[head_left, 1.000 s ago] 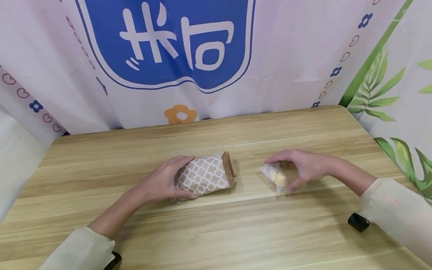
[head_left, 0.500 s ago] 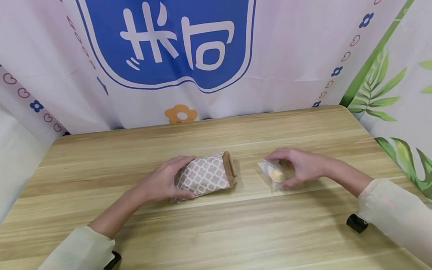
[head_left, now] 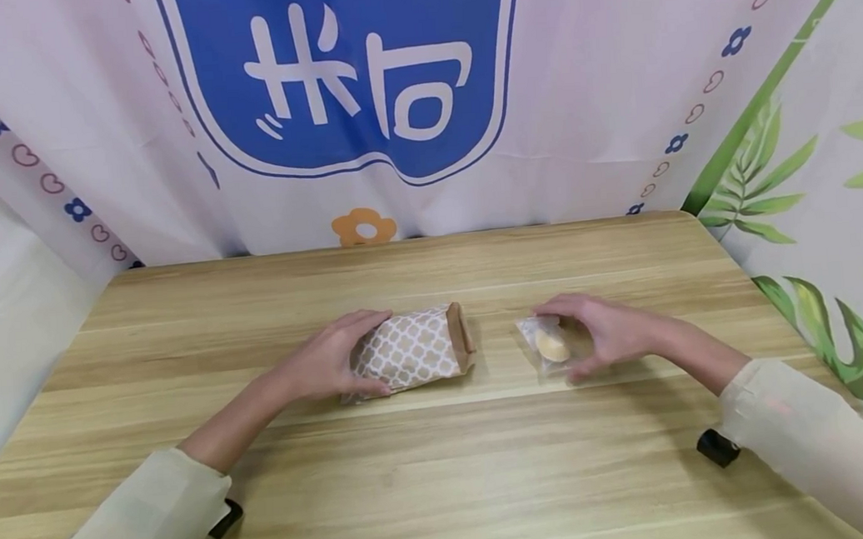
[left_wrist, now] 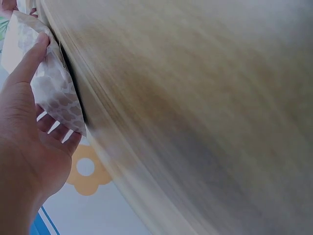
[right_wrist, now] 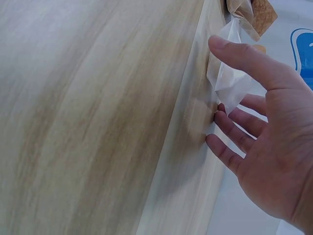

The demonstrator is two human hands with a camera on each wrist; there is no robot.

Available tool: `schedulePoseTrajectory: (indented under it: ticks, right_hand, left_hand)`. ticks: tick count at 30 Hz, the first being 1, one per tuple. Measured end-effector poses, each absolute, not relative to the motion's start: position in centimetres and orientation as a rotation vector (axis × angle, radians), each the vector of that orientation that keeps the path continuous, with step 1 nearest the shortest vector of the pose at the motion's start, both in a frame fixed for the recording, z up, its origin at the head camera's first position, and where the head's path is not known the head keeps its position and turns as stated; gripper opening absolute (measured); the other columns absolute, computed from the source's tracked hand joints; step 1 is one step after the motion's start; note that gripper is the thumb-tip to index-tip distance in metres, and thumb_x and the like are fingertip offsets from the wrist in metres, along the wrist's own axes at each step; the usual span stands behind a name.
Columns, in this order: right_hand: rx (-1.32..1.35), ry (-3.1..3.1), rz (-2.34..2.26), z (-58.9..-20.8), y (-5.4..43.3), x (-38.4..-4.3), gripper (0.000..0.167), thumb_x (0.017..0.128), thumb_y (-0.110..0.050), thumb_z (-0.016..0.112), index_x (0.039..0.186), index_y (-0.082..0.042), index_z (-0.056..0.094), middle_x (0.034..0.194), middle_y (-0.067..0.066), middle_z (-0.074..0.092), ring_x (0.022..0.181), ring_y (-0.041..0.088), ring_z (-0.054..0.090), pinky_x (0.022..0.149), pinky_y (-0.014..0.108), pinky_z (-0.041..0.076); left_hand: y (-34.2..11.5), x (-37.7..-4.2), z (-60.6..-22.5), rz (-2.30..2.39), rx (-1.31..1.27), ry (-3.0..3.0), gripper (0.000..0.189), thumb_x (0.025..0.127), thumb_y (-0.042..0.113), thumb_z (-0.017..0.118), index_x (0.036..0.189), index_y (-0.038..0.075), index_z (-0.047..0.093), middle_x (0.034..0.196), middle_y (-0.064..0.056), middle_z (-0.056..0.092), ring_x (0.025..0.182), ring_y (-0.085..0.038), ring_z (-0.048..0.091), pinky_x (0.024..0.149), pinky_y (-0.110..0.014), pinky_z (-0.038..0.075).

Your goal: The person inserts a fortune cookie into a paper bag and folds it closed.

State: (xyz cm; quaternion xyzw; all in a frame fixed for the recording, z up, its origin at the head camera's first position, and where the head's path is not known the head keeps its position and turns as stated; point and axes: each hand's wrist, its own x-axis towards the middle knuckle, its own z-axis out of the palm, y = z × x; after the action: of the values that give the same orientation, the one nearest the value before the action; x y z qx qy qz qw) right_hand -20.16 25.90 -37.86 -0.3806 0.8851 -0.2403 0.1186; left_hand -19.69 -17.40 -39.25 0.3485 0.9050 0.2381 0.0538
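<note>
A brown paper bag (head_left: 410,350) with a white lattice print lies on its side on the wooden table, its brown open end pointing right. My left hand (head_left: 336,355) holds its left end, thumb along the near side and fingers along the far side; the left wrist view shows the thumb (left_wrist: 36,56) pressed on the paper. To the right of the bag, a small clear packet (head_left: 529,329) with a round, pale yellow piece inside rests on the table. My right hand (head_left: 609,332) arches beside it, fingers spread and loosely bent, thumb overlapping the packet in the right wrist view.
The wooden table (head_left: 417,488) reaches back to a hanging cloth (head_left: 571,109) with a blue emblem and an orange flower. At the right hangs a leaf-print cloth (head_left: 849,223). Black wrist devices (head_left: 717,447) show below both sleeves.
The clear packet has turned and shifted slightly away from me, its round piece now facing up. My right hand moved with it, then its thumb drew back. The left hand and bag stay put.
</note>
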Motion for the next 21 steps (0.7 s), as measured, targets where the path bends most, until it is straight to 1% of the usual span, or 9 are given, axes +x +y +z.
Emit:
schedulePoseTrajectory:
  ticks: [6,13,21]
  right_hand:
    - [-1.102,2.597,-0.681,-37.96,25.99,-20.07,0.091,0.072,-0.031,0.094,0.142,0.010,0.052,0.140,0.024,0.058,0.129,0.041,0.055,0.110,0.060,0.045]
    - [-1.126,2.612,-0.678,-38.06,25.93,-20.15,0.083,0.074,-0.027,0.093,0.139,0.009,0.055,0.133,0.020,0.062,0.121,0.034,0.060,0.103,0.055,0.051]
    - [-1.143,2.641,-0.691,-38.27,25.84,-20.35,0.076,0.074,-0.024,0.091,0.135,0.008,0.059,0.128,0.017,0.065,0.114,0.029,0.062,0.097,0.051,0.054]
  left_hand:
    - [-17.32,-19.70,-39.30,0.725,1.068,2.748,0.110,0.074,0.052,0.091,0.156,0.000,0.041,0.156,-0.021,0.047,0.143,-0.041,0.045,0.117,-0.060,0.038]
    - [-17.31,-19.66,-39.40,0.735,1.044,2.744,0.110,0.073,0.050,0.092,0.157,0.000,0.040,0.156,-0.022,0.046,0.144,-0.041,0.044,0.118,-0.059,0.036]
    - [-17.35,-19.58,-39.36,0.757,1.061,2.755,0.111,0.073,0.049,0.093,0.155,-0.003,0.040,0.154,-0.025,0.047,0.142,-0.042,0.044,0.118,-0.059,0.037]
